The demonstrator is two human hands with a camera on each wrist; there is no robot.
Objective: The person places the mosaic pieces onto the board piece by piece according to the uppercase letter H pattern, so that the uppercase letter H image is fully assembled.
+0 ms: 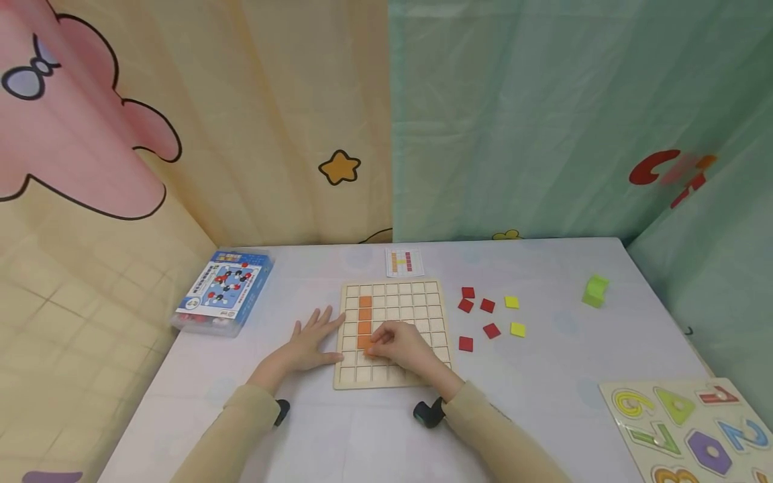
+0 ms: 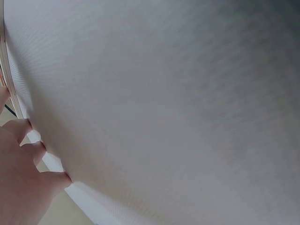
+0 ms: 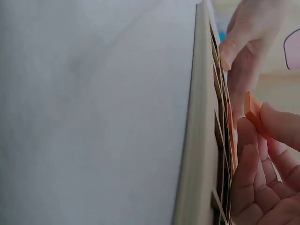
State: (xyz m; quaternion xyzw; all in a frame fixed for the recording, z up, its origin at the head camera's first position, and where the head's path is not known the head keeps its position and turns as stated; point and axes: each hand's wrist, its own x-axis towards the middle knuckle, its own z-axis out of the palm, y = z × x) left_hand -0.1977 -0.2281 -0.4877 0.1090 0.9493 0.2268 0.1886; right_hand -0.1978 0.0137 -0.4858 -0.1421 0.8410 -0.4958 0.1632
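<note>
A wooden grid board point(image 1: 413, 310) lies on the white table, with a column of several orange square tiles point(image 1: 365, 314) set in its left part. My right hand point(image 1: 403, 347) pinches another orange tile point(image 3: 253, 111) between thumb and fingers, just over the lower end of that column. In the right wrist view this tile is tilted and held clear of the board. My left hand point(image 1: 309, 344) lies with fingers spread at the board's left edge, thumb and fingertips touching it. The left wrist view shows only part of this hand point(image 2: 23, 164).
Several red tiles point(image 1: 466, 344) and two yellow tiles point(image 1: 517, 329) lie right of the board. Behind it is a pattern card point(image 1: 404, 263). A boxed set point(image 1: 223, 292) stands at left, a green block point(image 1: 596, 291) at right, and a number puzzle board point(image 1: 682, 409) at the near right corner.
</note>
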